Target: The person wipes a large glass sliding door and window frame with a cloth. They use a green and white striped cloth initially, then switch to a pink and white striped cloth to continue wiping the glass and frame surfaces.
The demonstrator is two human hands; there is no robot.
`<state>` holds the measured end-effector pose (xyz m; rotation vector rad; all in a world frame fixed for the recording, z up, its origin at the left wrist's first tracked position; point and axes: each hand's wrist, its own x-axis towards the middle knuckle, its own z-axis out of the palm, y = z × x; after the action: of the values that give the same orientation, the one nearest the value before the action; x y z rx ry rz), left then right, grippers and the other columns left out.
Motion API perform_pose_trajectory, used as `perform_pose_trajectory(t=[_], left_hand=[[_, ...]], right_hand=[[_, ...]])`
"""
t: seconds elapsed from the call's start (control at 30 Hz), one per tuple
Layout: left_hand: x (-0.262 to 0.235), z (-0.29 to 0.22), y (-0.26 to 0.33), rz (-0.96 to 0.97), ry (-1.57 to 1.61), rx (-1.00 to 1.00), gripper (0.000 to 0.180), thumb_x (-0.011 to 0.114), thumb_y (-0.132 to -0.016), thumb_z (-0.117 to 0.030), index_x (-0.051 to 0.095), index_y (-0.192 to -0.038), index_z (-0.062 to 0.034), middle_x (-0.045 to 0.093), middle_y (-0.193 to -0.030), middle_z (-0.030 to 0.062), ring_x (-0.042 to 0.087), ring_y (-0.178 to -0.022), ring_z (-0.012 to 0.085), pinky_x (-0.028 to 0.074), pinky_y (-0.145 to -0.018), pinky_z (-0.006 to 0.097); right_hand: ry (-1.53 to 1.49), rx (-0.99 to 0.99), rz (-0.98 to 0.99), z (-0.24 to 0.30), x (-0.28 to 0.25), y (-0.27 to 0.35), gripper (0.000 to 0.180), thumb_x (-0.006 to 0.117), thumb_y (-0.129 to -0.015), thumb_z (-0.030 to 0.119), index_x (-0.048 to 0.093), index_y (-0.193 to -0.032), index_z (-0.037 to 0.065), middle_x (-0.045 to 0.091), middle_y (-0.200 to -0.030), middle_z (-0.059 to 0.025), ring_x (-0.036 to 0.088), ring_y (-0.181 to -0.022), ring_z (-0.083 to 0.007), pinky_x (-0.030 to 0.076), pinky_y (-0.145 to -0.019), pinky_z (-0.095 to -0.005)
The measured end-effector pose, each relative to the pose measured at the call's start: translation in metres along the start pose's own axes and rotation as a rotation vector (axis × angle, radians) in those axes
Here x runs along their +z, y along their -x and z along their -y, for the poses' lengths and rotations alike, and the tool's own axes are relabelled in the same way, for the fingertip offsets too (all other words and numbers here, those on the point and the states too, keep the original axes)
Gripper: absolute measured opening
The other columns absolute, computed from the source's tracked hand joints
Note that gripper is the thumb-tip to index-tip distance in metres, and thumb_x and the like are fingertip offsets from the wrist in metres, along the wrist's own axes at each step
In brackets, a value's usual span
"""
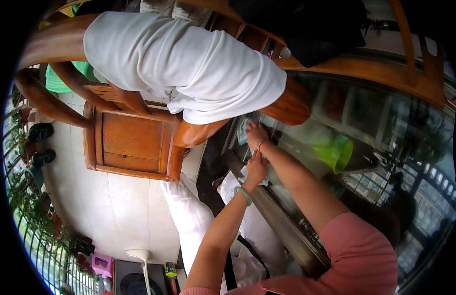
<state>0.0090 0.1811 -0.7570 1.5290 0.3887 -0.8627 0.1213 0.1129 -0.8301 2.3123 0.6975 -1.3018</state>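
My right hand point(257, 135) presses a light blue and white cloth point(243, 131) against the glass tabletop point(292, 182). A red string bracelet circles that wrist. My left hand point(256, 169), below a pale green bangle point(243, 195), is over the table's edge frame point(282, 223) with its fingertips close to my right wrist. Another pale piece of cloth point(264, 182) shows beneath the left hand, which seems closed on it; its fingers partly hide it. I cannot tell whether the two pieces join. A bright green cup or bin point(340, 153) shows at the glass, right of my right arm.
A wooden armchair point(134, 140), with white fabric point(188, 64) draped over its arm, stands close beyond my hands. Potted plants point(29, 196) line the railing at left. A pale long-handled scoop point(138, 254) and a pink plastic stool point(102, 264) are at lower left.
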Motion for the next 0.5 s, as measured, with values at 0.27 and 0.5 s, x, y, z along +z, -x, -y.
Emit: perform_pose_trajectory(t=[0.27, 0.5], left_hand=[[0.008, -0.029, 0.12, 0.03, -0.16, -0.065, 0.034, 0.058, -0.093, -0.024, 0.055, -0.121, -0.0055, 0.061, -0.123, 0.0178, 0.059, -0.109, 0.0407, 0.043, -0.095, 0.051], [0.033, -0.112, 0.219, -0.065, -0.074, 0.134, 0.039, 0.061, -0.089, -0.02, 0.054, -0.122, -0.0007, 0.057, -0.126, 0.0245, 0.056, -0.109, 0.0433, 0.041, -0.094, 0.051]], right_hand=[[-0.149, -0.127, 0.15, 0.047, -0.01, 0.119, 0.037, 0.061, -0.083, 0.021, 0.072, -0.118, 0.016, 0.052, -0.144, -0.0008, 0.035, -0.144, -0.0233, 0.027, -0.116, -0.0415], [-0.099, -0.077, 0.034, 0.031, -0.08, 0.25, 0.025, 0.062, -0.083, 0.017, 0.075, -0.104, 0.017, 0.061, -0.133, 0.001, 0.043, -0.138, -0.0218, 0.035, -0.109, -0.0389]])
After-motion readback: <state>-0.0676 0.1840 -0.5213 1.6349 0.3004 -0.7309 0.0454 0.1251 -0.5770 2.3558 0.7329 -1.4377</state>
